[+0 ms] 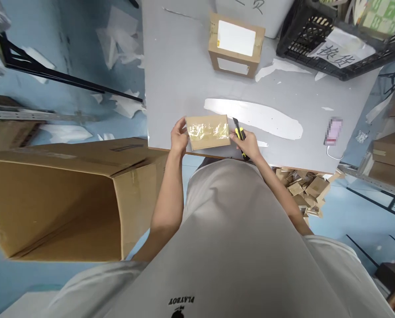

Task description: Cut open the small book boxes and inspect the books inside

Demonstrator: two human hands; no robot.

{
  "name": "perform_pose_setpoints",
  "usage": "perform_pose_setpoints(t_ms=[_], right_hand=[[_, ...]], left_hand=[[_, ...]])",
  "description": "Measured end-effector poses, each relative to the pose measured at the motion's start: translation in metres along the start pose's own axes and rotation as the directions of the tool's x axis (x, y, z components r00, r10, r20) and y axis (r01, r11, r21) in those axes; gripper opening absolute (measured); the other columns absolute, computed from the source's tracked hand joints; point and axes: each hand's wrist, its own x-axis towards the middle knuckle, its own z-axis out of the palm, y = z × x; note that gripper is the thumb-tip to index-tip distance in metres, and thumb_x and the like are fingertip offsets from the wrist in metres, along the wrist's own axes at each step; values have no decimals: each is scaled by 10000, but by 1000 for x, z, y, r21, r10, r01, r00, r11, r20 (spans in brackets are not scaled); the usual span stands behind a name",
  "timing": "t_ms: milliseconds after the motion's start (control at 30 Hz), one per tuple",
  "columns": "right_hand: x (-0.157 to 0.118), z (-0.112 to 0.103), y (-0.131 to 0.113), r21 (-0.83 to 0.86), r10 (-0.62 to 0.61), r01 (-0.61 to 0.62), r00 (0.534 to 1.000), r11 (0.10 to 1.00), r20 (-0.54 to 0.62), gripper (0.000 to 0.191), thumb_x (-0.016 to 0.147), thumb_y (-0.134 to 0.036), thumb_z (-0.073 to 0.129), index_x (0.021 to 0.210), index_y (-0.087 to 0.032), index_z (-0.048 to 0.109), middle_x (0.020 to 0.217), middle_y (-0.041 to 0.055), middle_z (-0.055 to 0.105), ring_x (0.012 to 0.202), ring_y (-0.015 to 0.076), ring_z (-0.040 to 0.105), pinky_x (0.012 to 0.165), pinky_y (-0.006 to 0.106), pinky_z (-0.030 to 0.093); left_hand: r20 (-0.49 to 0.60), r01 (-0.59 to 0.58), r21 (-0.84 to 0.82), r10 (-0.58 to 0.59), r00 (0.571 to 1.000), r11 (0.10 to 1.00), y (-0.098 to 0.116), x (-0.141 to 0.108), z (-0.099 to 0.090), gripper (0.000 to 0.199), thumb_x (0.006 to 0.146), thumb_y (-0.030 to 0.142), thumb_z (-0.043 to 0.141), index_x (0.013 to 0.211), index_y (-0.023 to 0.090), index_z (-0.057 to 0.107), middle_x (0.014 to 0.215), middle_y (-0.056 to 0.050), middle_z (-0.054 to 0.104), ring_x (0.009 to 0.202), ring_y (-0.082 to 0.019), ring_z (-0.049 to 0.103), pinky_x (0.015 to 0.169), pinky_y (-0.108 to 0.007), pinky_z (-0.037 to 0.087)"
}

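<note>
A small brown cardboard box (208, 131) with shiny clear tape across its top is at the front edge of the grey table (177, 79). My left hand (179, 137) is closed on the box's left end. In my right hand (249, 145) is a black and yellow box cutter (239, 132), its dark end pointing away from me. The right fingertips also reach the box's right end. Behind the cutter lies a long white strip of paper (260, 117).
A larger taped carton (235, 46) with white labels stands further back. At back right is a black plastic crate (303, 39) with a handwritten sign. A phone (333, 130) with a cable lies right. A big open carton (141, 203) stands left; flattened boxes (308, 192) pile below the table.
</note>
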Motion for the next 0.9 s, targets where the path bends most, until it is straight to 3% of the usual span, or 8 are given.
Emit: perform_pose_setpoints(t_ms=[133, 267, 400, 500, 667, 767, 900], right_hand=[[1, 13, -6, -84, 19, -23, 999, 996, -47, 388, 981, -496, 762, 1189, -178, 842, 1049, 34, 852, 619, 138, 726, 650, 279, 648], [-9, 26, -20, -34, 13, -16, 997, 999, -71, 548, 935, -669, 790, 1176, -178, 828, 945, 17, 812, 663, 170, 740, 624, 287, 649], [-23, 42, -35, -21, 15, -17, 997, 1000, -70, 693, 852, -801, 818, 1144, -173, 816, 1017, 49, 831, 727, 187, 734, 597, 292, 646], [-27, 46, -39, -62, 6, -13, 994, 998, -113, 652, 881, -808, 787, 1085, -189, 792, 957, 41, 812, 679, 187, 729, 603, 304, 624], [-26, 29, -41, -193, 3, -44, 979, 980, -205, 569, 930, -790, 752, 918, -222, 711, 681, -21, 652, 612, 218, 724, 646, 315, 573], [-27, 21, -43, -226, 17, -69, 974, 972, -225, 603, 929, -814, 745, 964, -213, 724, 692, -14, 663, 624, 226, 729, 646, 311, 558], [-30, 25, -46, -339, -3, -74, 976, 938, -219, 568, 1012, -764, 667, 1035, -201, 744, 784, 24, 732, 722, 249, 765, 730, 331, 588]], left_hand=[[-18, 67, -70, -69, 997, 995, 11, 6, -31, 578, 1033, 729, 711, 1448, 330, 765, 1503, -95, 772, 1416, -323, 737, 1177, -508, 652], [85, 79, -95, -71, 994, 992, 25, 3, -55, 619, 1041, 750, 706, 1491, 327, 748, 1503, -122, 762, 1396, -350, 741, 1118, -536, 684], [153, 50, -69, -39, 987, 996, 32, -1, -65, 693, 985, 770, 773, 1508, 317, 745, 1488, -130, 761, 1403, -379, 728, 1121, -611, 681], [209, 31, -94, -11, 978, 995, 37, -2, -66, 686, 968, 750, 809, 1506, 328, 752, 1474, -128, 768, 1381, -385, 739, 1103, -637, 695], [360, 125, -236, -33, 932, 964, 48, -4, -52, 678, 928, 673, 894, 1486, 314, 756, 1527, -114, 732, 1356, -388, 752, 1088, -659, 709], [375, 169, -239, -70, 925, 956, 56, -7, -42, 642, 925, 635, 906, 1441, 277, 773, 1511, -109, 732, 1288, -371, 781, 1064, -659, 721], [331, 193, -123, -143, 933, 973, 73, -7, -40, 567, 906, 585, 904, 1351, 244, 817, 1432, -95, 786, 1178, -329, 817, 984, -524, 748]])
